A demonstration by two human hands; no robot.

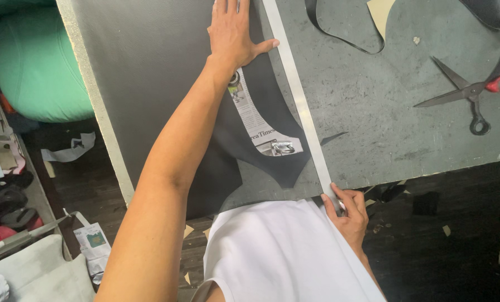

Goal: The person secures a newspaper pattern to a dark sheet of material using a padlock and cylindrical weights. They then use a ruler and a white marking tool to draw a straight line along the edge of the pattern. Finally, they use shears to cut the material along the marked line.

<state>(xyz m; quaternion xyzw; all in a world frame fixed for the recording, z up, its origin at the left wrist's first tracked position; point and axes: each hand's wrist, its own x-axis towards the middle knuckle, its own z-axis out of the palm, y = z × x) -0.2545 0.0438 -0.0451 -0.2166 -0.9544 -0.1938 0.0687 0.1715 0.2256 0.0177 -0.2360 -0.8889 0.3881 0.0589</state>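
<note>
My left hand (233, 31) lies flat, fingers spread, on a large dark grey sheet of leather-like material (155, 72) spread over the worktable. Its thumb reaches toward a long metal ruler (297, 95) that runs diagonally from the top of the view down to the table's near edge. My right hand (347, 210) pinches the ruler's near end at the table edge. Beside the ruler, on the dark sheet, lies a curved newspaper pattern piece (258, 120) with a small metal clip on its lower end.
Scissors (468, 92) with one red handle lie on the scratched grey tabletop (384, 123) at right. Dark strip offcuts (345, 39) and a beige scrap (379, 12) lie at the top. A green cushion (37, 67) sits at left; scraps and clutter cover the floor.
</note>
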